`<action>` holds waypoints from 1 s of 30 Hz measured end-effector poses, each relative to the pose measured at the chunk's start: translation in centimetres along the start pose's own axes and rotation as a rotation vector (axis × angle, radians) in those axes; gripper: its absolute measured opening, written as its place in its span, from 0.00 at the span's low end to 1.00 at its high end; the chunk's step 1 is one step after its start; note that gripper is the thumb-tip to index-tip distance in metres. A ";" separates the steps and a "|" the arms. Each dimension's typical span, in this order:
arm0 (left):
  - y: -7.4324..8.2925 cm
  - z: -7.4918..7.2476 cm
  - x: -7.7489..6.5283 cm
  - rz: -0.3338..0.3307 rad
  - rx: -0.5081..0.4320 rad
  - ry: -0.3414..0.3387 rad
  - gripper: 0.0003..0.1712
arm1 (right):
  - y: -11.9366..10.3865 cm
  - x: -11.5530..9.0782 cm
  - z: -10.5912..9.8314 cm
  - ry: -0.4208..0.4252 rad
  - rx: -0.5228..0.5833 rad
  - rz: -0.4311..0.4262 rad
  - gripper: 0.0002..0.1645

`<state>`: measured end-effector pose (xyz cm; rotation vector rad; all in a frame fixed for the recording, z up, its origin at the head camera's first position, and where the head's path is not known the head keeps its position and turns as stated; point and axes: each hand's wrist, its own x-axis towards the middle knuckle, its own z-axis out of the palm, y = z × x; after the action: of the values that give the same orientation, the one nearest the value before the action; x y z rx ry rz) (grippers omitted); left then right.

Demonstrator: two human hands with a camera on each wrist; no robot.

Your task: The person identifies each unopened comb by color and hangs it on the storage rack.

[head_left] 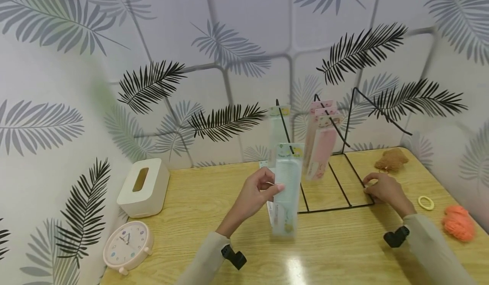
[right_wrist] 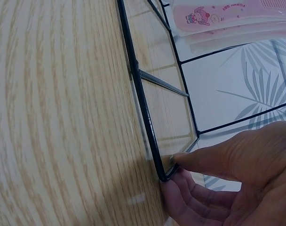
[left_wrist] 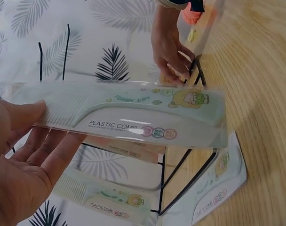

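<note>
My left hand [head_left: 255, 191] pinches the side of a packaged pale green plastic comb [head_left: 289, 183] between thumb and fingers. The top of the package is at the tip of a black wire hook [head_left: 285, 126]; whether the hook passes through it I cannot tell. Behind hangs another green comb package [head_left: 278, 124], and one more [left_wrist: 213, 188] lies on the table by the rack's base. With thumb and fingers, my right hand [head_left: 386, 189] grips the front right corner of the black wire display rack [right_wrist: 147, 113]. Several pink comb packages [head_left: 324, 145] hang on the middle hook.
A white tissue box [head_left: 160, 187] and a pink clock [head_left: 127, 244] stand on the left of the wooden table [head_left: 336, 247]. At the right lie a brown yarn bundle [head_left: 391, 160], a yellow ring [head_left: 425, 202] and orange yarn [head_left: 458, 222]. The right hook [head_left: 382, 111] bears no package.
</note>
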<state>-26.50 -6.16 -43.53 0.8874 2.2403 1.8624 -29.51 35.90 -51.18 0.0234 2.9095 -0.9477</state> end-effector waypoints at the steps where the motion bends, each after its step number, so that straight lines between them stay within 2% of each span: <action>1: -0.1 0.0 0.1 0.001 0.009 0.009 0.09 | 0.0 0.0 0.0 -0.001 0.000 -0.001 0.17; 7: -0.9 -0.2 1.4 0.014 0.041 0.065 0.09 | 0.1 0.1 -0.1 0.003 -0.010 -0.003 0.18; 14: -1.6 -0.8 3.5 -0.009 0.061 0.130 0.10 | 0.1 0.1 0.0 0.007 -0.014 -0.005 0.18; 21: -2.4 -1.7 5.9 0.026 0.064 0.167 0.09 | 0.3 0.2 0.1 0.006 -0.011 -0.005 0.18; 30: -3.0 -2.4 8.6 0.005 0.079 0.216 0.10 | 0.2 0.1 0.0 0.006 -0.011 -0.006 0.19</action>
<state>-35.76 -4.36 -43.30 0.7335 2.4520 1.9708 -29.58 36.01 -51.28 0.0167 2.9215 -0.9344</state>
